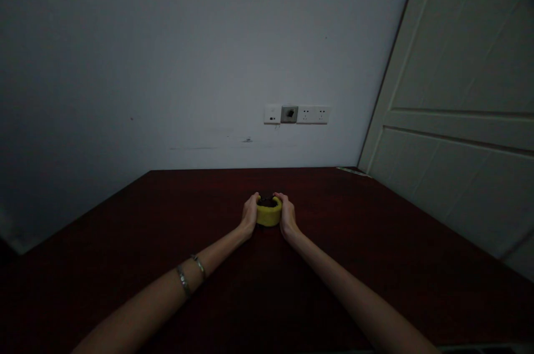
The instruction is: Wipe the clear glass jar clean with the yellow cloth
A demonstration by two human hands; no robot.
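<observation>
Between my two hands, near the middle of the table, is a yellow round thing [269, 216] with a thick curved front and a dark middle. Its exact kind is too dim and small to make out. My left hand [250, 212] presses against its left side, fingers reaching toward the back. On the right side my right hand [287, 214] does the same, with its fingertips curling over the far edge. Together the palms clasp it at table height. Two bracelets [189, 275] circle my left forearm.
The dark red table [187, 198] reaches back to a pale wall [200, 53]. On that wall is a row of sockets and switches [311, 114]. A panelled whitish door or cabinet front [459, 87] stands along the right side. A light strip [352, 171] lies at the far right corner.
</observation>
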